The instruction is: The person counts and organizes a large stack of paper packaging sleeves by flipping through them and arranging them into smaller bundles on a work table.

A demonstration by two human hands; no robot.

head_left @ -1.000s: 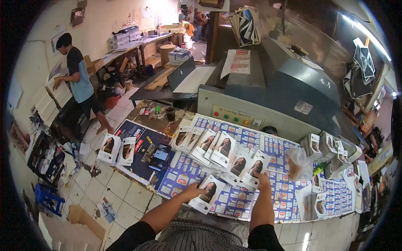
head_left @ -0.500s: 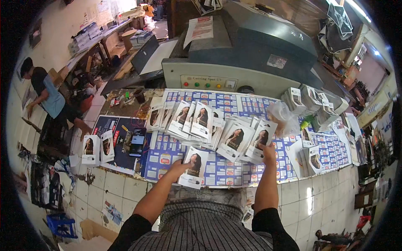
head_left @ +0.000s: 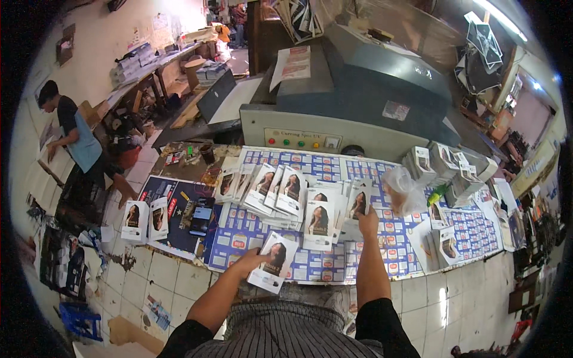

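My left hand grips a white printed carton by its left side, at the near edge of the table; the carton tilts to the right. Fingers closed, my right hand holds the right edge of another such printed carton, upright against the right end of a loose pile. Each carton front pictures a long-haired figure. Between my hands one carton lies on top of the pile. Left of it more overlapping cartons fan out. How many cartons each hand holds, I cannot tell.
Blue-patterned sheets cover the table. A phone and a few cartons lie at left. Right are a clear plastic bag, a green bottle and stacked cartons. A grey machine stands behind; a person works far left.
My right hand has moved left with its carton, which now stands straighter. Cartons in the middle have squared up and shifted left. The left-hand carton tilts more. The whole view has shifted slightly.
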